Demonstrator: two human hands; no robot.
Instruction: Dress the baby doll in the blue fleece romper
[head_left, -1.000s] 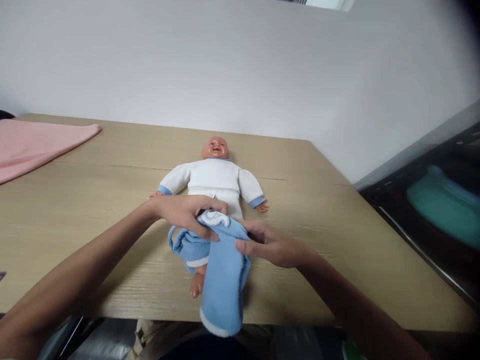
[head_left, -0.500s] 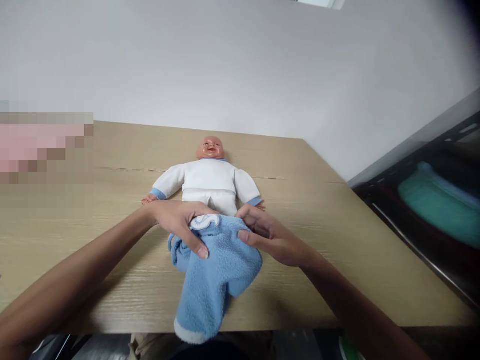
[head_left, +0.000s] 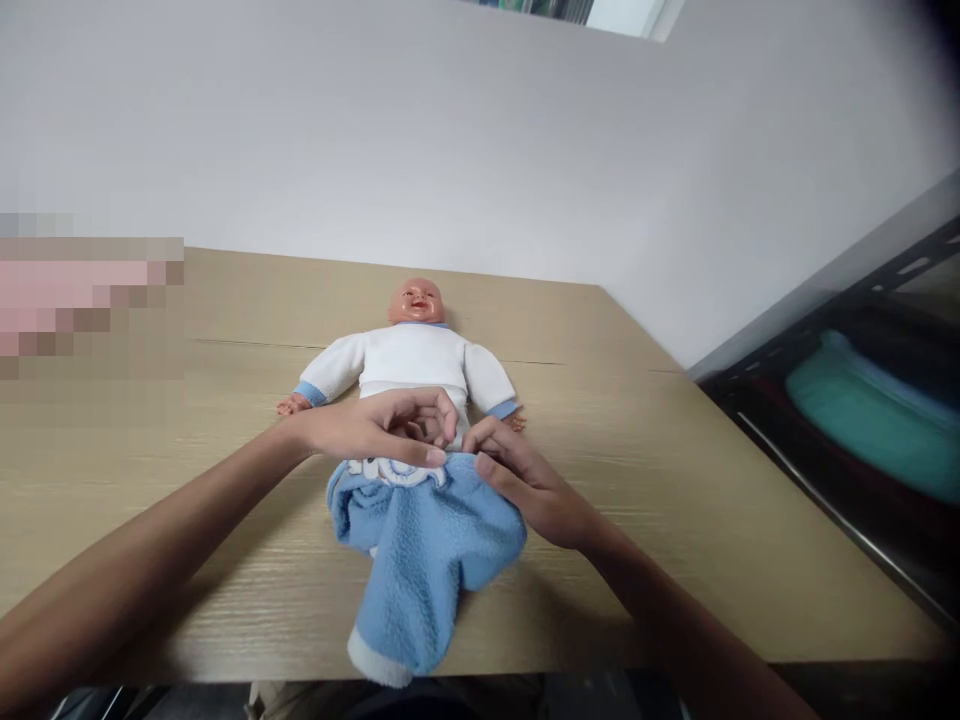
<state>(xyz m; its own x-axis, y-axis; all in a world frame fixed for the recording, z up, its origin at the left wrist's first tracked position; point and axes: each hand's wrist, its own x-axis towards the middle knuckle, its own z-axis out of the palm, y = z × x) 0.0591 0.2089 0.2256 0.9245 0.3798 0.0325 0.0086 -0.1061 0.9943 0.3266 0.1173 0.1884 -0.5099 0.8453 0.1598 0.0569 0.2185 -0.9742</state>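
Observation:
A baby doll (head_left: 412, 350) in a white top with blue cuffs lies on its back, head away from me. Over its lower body and toward me spreads a blue fleece doll garment (head_left: 420, 540) with a white-edged cuff and a white patch. My right hand (head_left: 529, 485) pinches the garment's upper edge between thumb and fingers. Just left of it, my left hand (head_left: 390, 425) hovers at that edge with loosely curled fingers, apart from the thumb. Its thumb tip lies by the white patch, and no cloth shows between its fingers. The doll's legs are mostly hidden.
The wooden table (head_left: 637, 520) reaches to a pale wall (head_left: 375, 140). At right stands a dark rack (head_left: 757, 410) with a teal object (head_left: 870, 410) on it. A pixelated pink patch covers the far left.
My left hand has let go of the blue garment and moved slightly up and right, its fingers now curled in view. My right hand keeps hold of the edge. The view has tilted slightly upward.

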